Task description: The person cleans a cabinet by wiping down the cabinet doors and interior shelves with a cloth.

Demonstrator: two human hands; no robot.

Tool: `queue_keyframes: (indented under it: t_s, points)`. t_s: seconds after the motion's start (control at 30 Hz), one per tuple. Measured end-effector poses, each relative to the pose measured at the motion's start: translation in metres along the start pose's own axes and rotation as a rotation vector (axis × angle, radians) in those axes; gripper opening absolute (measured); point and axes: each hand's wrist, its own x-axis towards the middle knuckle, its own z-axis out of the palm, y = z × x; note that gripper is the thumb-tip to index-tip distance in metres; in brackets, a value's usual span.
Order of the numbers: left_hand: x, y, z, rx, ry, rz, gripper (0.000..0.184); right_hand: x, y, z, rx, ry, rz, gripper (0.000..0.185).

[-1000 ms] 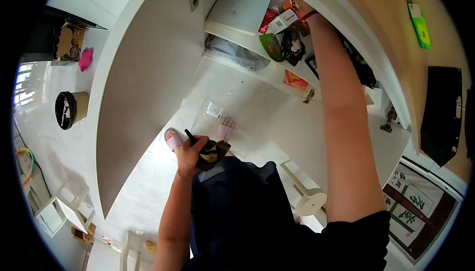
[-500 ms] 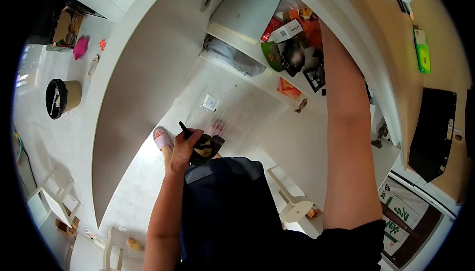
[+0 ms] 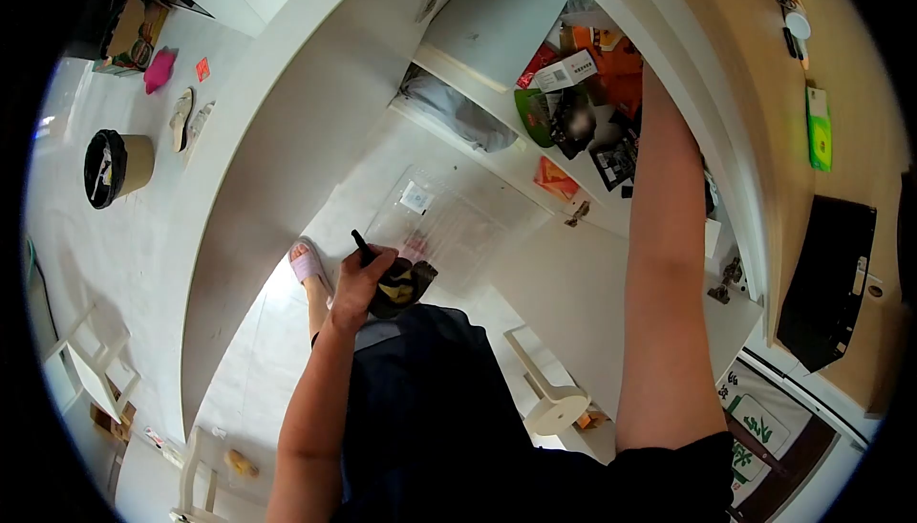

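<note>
Low in the middle, my left hand [image 3: 358, 286] is closed round a dark packet [image 3: 403, 286] with yellow marks, and a black, pen-like end sticks up above my fingers. My right arm reaches up into the open cabinet, where the cabinet's edge hides my right hand. Near that arm on the shelf lie an orange packet [image 3: 616, 66], a white box [image 3: 565, 72] with a printed code, a green packet [image 3: 533, 116] and a black packet [image 3: 614, 156]. An orange-red packet [image 3: 554, 179] rests on the lower shelf.
A clear plastic container [image 3: 435, 213] is in front of my legs. The open cabinet door [image 3: 277, 150] curves along the left, with a bin [image 3: 134, 162] beyond it. On the wooden desktop [image 3: 764, 103] at right are a green pack [image 3: 819, 131] and a black object [image 3: 827, 279].
The view has shifted, and my right hand, partly seen among the shelf packets earlier, is now hidden behind the cabinet edge. My left hand keeps its hold on the dark packet.
</note>
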Motion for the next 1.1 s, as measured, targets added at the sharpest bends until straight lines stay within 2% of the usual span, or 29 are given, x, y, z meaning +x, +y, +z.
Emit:
queue_keyframes:
  t_s: [0.2, 0.37, 0.47, 0.57, 0.67, 0.7, 0.73, 0.77, 1.1]
  points:
    - [-0.001, 0.004, 0.003, -0.019, 0.001, -0.017, 0.017, -0.015, -0.021, 0.004, 0.224, 0.016, 0.060, 0.030]
    - [0.005, 0.003, 0.007, 0.027, 0.036, 0.032, 0.017, -0.038, -0.031, -0.002, 0.635, 0.040, 0.231, 0.029]
    - [0.012, 0.005, 0.009, 0.026, 0.048, 0.070, 0.018, -0.055, -0.013, -0.020, 0.918, -0.010, 0.380, 0.029]
    - [0.012, 0.013, 0.011, -0.011, 0.045, 0.069, 0.017, -0.057, 0.023, -0.046, 1.178, -0.178, 0.521, 0.026]
    - [0.020, 0.006, 0.006, 0.003, 0.029, 0.064, 0.018, -0.053, 0.011, -0.028, 1.112, -0.097, 0.486, 0.025]
    - [0.023, 0.005, 0.005, 0.026, 0.028, 0.061, 0.020, -0.049, 0.013, -0.024, 0.636, -0.121, 0.223, 0.026]
    - [0.024, 0.004, 0.005, 0.023, 0.032, 0.060, 0.020, -0.045, 0.013, -0.020, 0.382, -0.095, 0.125, 0.026]
    - [0.025, 0.002, 0.005, 0.020, 0.035, 0.057, 0.020, -0.041, 0.014, -0.018, 0.267, -0.069, 0.078, 0.026]
    - [0.018, 0.007, 0.015, -0.026, 0.028, 0.032, 0.018, -0.012, 0.012, -0.001, -0.116, -0.052, -0.089, 0.028]
